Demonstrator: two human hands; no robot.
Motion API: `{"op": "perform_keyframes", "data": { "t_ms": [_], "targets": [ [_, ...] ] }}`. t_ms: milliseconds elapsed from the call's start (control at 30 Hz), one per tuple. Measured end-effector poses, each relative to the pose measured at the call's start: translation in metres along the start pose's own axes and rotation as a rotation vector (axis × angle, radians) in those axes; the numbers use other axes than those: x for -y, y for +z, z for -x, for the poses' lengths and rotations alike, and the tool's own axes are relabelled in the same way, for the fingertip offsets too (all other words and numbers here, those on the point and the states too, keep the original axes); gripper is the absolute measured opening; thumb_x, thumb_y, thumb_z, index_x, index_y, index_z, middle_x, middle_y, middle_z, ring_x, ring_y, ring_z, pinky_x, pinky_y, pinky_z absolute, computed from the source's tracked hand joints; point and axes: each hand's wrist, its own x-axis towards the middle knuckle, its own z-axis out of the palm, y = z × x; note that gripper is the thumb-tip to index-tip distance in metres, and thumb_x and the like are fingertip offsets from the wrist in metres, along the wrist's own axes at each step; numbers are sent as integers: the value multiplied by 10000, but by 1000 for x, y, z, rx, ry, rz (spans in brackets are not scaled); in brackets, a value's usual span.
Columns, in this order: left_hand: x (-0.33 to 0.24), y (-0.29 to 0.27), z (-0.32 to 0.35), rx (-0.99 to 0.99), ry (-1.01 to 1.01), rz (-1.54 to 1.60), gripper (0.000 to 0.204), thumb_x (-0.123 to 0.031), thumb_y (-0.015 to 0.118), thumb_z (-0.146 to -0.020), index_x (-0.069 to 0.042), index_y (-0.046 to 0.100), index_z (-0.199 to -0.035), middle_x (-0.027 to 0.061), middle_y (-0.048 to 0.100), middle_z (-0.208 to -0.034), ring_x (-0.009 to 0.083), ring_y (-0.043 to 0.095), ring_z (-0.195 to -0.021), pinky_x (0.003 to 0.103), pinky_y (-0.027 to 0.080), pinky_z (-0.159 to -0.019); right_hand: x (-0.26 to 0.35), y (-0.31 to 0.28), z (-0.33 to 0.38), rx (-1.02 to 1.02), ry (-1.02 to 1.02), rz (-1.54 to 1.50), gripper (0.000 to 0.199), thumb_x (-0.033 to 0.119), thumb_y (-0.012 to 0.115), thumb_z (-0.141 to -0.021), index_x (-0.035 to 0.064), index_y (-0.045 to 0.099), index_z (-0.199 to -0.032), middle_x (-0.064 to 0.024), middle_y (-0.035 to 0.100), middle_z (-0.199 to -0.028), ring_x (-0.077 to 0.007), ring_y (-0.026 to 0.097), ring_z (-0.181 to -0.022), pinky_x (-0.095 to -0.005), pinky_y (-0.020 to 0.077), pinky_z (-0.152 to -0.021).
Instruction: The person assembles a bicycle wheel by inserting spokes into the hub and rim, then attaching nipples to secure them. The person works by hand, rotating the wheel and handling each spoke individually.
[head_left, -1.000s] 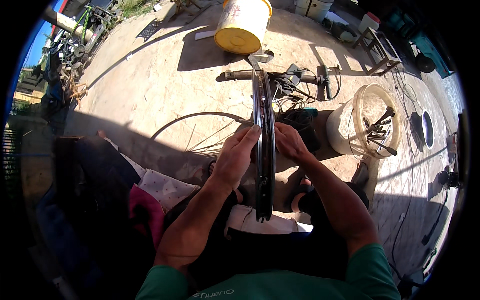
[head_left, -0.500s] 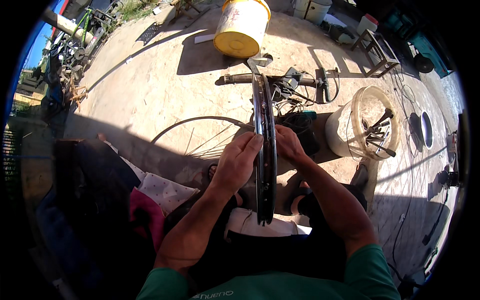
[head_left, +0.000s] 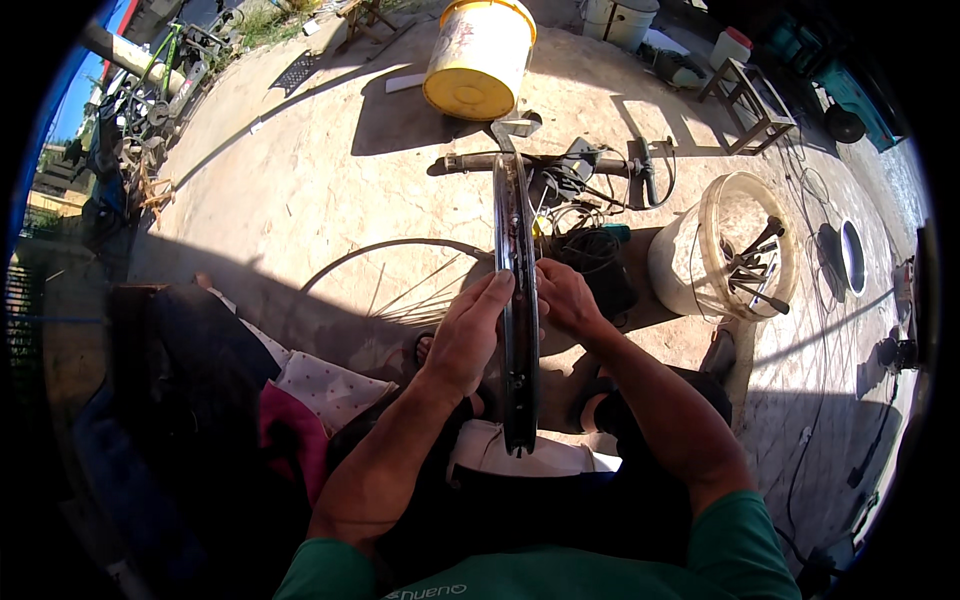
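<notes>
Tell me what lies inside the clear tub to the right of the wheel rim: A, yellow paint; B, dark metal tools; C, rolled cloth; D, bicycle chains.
B: the clear tub, lying on its side right of the wheel rim, holds several dark, long-handled metal tools.

The person wears a green short-sleeved shirt [head_left: 745, 545] with pale lettering along its lower front edge. Both forearms are bare, as are the left hand [head_left: 468, 335] and right hand [head_left: 565, 298]. Dark trousers [head_left: 560, 505] cover the legs.
</notes>
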Motion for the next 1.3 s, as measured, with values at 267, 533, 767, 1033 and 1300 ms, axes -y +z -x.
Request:
{"op": "perform_keyframes", "data": {
  "t_ms": [267,533,767,1033,1300],
  "targets": [
    [4,1,3,-3,-4,-6,413,-338,368,-1082,-15,542,-1270,137,685,-968,196,675,-782,330,568,-714,30,-8,13,-118,-132,83,464,367,387,-1035,10,673,-955,-206,676,-898,-412,638,-866,-458,486,-769],
    [11,1,1,-16,-22,-59,369,-317,378,-1080,-20,556,-1208,146,688,-967,209,688,-817,350,580,-749,25,-11,-3,-20,-121,-544,421,353,482,-1044,-9,682,-964,-29,610,-788,-104,512,-756,-290,438,-709],
    [12,6,1,-50,-6,-129,360,-285,400,-1077,-3,546,-1248,110,680,-992,203,690,-884,356,579,-809,28,-16,-9,98,-81,-749,333,296,532,-1033,3,690,-1044,21,610,-830,-58,502,-748,-236,421,-695],
    [24,-5,-5,-26,120,-373,352,-285,439,-1071,0,578,-1222,33,644,-965,106,630,-819,276,529,-749,28,-12,-3,146,-40,-726,367,321,553,-1026,-11,689,-1100,-12,668,-901,-64,584,-809,-229,474,-732],
    [20,0,-1,-9,93,-232,330,-287,461,-1064,-11,585,-1196,1,626,-931,74,606,-791,257,519,-718,37,-9,2,183,-52,-731,379,341,545,-1030,-6,694,-1063,-13,670,-885,-62,591,-788,-227,483,-698]
  ]
}}
